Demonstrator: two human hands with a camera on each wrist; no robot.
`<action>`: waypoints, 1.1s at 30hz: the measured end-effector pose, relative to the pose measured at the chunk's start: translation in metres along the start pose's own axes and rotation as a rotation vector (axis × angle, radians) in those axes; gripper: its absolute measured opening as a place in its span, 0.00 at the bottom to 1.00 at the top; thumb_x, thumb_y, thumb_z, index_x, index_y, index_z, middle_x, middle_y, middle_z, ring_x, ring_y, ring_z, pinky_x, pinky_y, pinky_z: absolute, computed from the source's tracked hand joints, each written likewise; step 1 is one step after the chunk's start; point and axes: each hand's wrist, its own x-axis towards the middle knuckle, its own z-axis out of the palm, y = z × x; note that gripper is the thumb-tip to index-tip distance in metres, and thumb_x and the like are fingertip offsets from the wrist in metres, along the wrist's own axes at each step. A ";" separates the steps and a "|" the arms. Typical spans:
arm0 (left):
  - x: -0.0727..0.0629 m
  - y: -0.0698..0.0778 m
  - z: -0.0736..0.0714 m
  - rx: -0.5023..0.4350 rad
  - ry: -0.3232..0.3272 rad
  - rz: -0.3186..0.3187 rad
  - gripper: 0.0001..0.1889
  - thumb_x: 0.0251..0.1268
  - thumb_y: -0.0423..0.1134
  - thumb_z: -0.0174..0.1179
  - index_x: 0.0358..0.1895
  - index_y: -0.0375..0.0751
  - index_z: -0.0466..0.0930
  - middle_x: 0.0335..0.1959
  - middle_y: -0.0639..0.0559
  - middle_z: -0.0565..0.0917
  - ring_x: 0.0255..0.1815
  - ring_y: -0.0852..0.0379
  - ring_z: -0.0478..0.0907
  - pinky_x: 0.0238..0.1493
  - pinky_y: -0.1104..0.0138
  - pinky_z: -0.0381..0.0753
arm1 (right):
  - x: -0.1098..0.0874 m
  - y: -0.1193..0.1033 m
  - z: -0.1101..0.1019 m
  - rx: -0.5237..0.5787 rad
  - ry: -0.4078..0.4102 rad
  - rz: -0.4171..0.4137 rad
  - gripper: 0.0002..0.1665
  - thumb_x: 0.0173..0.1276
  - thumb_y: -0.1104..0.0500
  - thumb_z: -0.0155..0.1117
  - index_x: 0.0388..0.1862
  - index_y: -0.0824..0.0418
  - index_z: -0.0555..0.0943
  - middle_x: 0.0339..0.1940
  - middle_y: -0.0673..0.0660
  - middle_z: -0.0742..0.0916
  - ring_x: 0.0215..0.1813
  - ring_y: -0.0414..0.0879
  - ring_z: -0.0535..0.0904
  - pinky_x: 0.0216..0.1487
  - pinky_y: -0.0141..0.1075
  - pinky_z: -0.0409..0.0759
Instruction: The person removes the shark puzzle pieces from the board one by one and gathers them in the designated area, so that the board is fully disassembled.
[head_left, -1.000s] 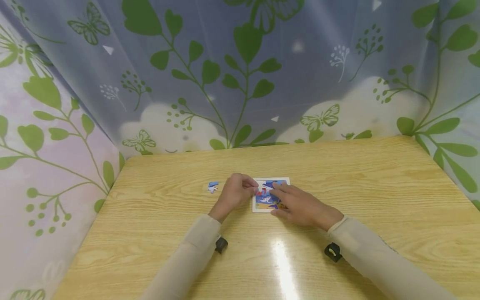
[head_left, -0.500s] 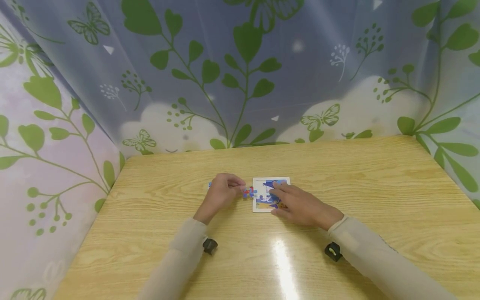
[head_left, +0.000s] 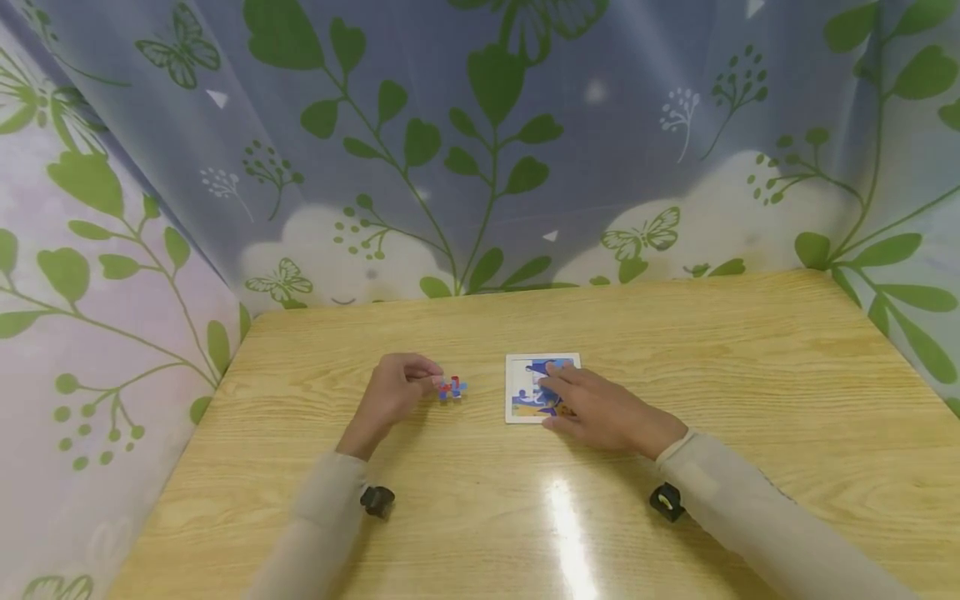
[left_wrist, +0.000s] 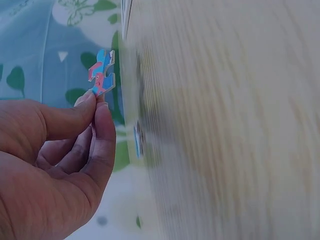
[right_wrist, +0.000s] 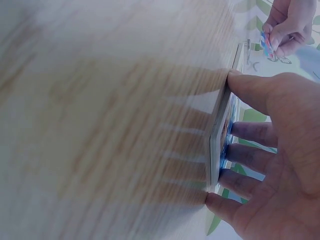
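Observation:
My left hand [head_left: 392, 392] pinches a jigsaw puzzle piece [head_left: 452, 389] in blue and red between thumb and fingertip. In the left wrist view the piece [left_wrist: 102, 72] stands up past the fingertips, above the table. To its right lies a square puzzle board [head_left: 519, 377] with a white border, partly filled with a blue sea picture; bare white shows at its upper left. My right hand [head_left: 603, 410] rests on the board's right part, fingers nearly straight and hiding some of the picture. In the right wrist view the thumb touches the edge of the board [right_wrist: 214, 145].
Another puzzle piece [left_wrist: 139, 140] lies on the wooden table [head_left: 720, 358], beneath the left hand. A patterned curtain [head_left: 420, 167] hangs behind the table. Black wrist cameras sit under both sleeves. Glare [head_left: 566, 533] streaks the tabletop in front.
The left hand has drawn the red and blue piece out of the board area and carried it left, over the loose piece. The right hand has stayed on the board.

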 end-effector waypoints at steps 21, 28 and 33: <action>-0.001 -0.024 -0.027 0.082 0.003 -0.066 0.02 0.66 0.29 0.66 0.37 0.34 0.88 0.32 0.46 0.86 0.32 0.53 0.79 0.33 0.66 0.77 | 0.000 0.003 0.001 0.000 0.014 -0.010 0.36 0.77 0.48 0.60 0.74 0.70 0.67 0.76 0.72 0.67 0.76 0.66 0.62 0.74 0.57 0.61; 0.001 -0.025 -0.023 0.103 -0.001 -0.090 0.03 0.66 0.29 0.66 0.37 0.33 0.88 0.29 0.46 0.86 0.29 0.56 0.77 0.30 0.67 0.76 | 0.001 0.002 0.001 0.003 0.005 -0.011 0.37 0.77 0.48 0.60 0.74 0.70 0.67 0.76 0.72 0.67 0.76 0.66 0.61 0.74 0.57 0.60; 0.002 -0.022 -0.022 0.137 -0.013 -0.086 0.04 0.67 0.30 0.65 0.37 0.34 0.89 0.30 0.47 0.86 0.30 0.55 0.78 0.31 0.66 0.77 | 0.000 0.001 0.000 0.007 -0.004 -0.006 0.37 0.78 0.48 0.59 0.75 0.70 0.66 0.76 0.72 0.66 0.77 0.66 0.60 0.75 0.58 0.59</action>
